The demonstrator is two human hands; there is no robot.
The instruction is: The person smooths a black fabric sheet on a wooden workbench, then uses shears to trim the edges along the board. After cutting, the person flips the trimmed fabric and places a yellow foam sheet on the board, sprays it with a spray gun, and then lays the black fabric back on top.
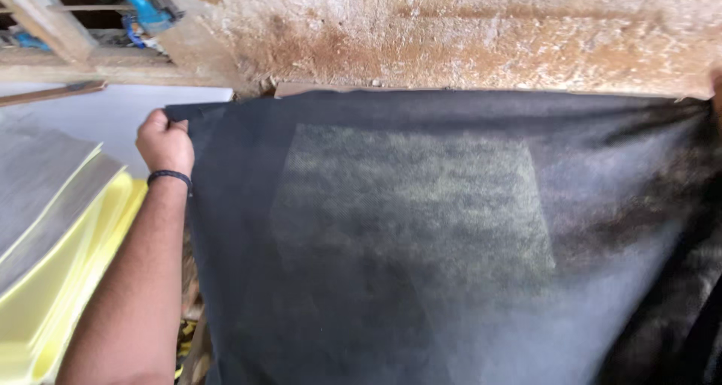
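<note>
One dark sheer fabric sheet (421,242) filled most of my view, stretched out wide in front of me, a paler rectangle showing through it. My left hand (164,143), black wristband on, was clenched around its top left corner. My right hand (717,92) barely showed at the right edge; couldn't tell its grip. Stacked yellow foam sheets (60,265) sat left, rough stained wall (466,31) beyond.

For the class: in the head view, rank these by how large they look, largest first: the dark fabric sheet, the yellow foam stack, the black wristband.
1. dark fabric sheet
2. yellow foam stack, partly cut off by the frame
3. black wristband
</note>
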